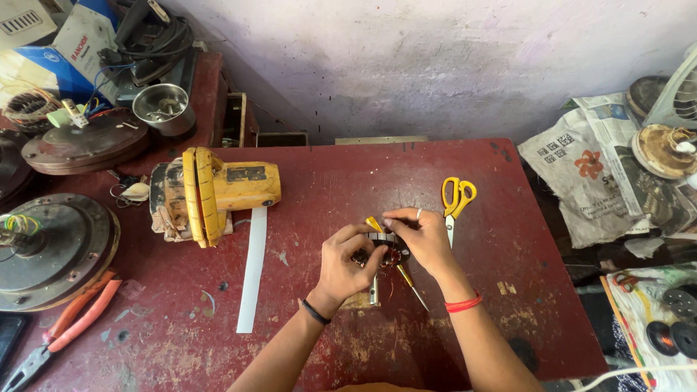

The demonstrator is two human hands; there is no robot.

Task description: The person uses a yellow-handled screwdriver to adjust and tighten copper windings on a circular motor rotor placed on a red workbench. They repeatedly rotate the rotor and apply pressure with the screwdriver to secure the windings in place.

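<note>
Repair workshop (motor housing (54,250), pliers (62,330)).

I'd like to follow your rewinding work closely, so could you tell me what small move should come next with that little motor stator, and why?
Probably press the yellow strip further into the stator. The right hand pinches at the stator's top edge where the strip sticks out, while the left hand steadies the stator from the side. The screwdriver lies beneath, unused.
</note>
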